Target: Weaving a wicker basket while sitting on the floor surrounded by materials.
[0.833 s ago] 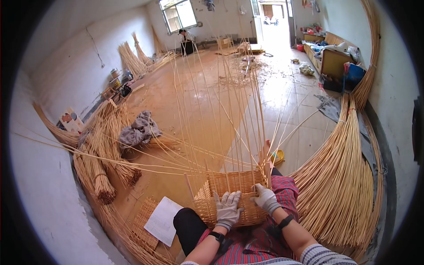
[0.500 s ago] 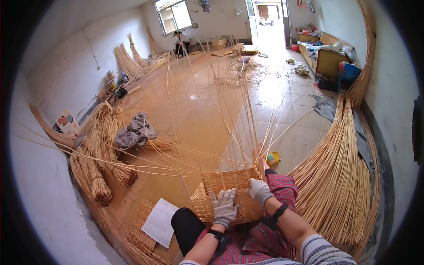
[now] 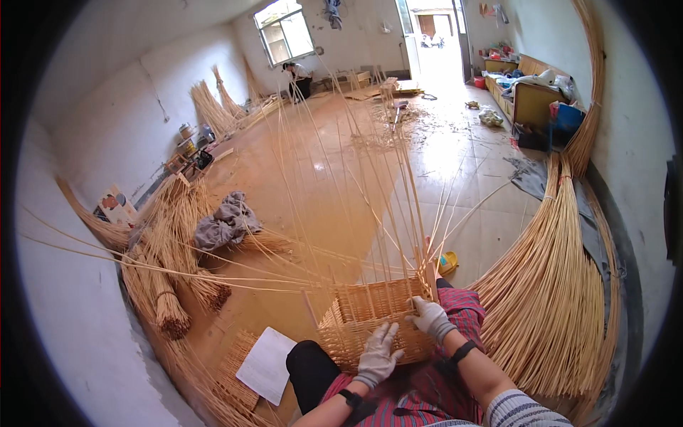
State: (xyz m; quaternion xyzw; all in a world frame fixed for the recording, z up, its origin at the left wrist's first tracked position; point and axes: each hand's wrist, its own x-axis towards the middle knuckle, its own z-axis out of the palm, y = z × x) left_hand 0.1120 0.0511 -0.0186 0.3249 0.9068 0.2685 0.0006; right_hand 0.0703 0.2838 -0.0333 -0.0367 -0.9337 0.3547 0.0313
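Your left hand [image 3: 377, 352] lies flat, fingers spread, on the near wall of the woven basket [image 3: 373, 317]. Your right hand [image 3: 432, 319] curls over the basket's right rim, pinching a weaving strand.

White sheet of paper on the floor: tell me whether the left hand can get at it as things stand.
Probably yes. The white sheet of paper lies uncovered beside the knee, on the same side as the left hand, which rests on the wicker basket; nothing lies between them.

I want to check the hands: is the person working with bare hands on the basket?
No, both the left hand and the right hand wear light gloves on the basket.
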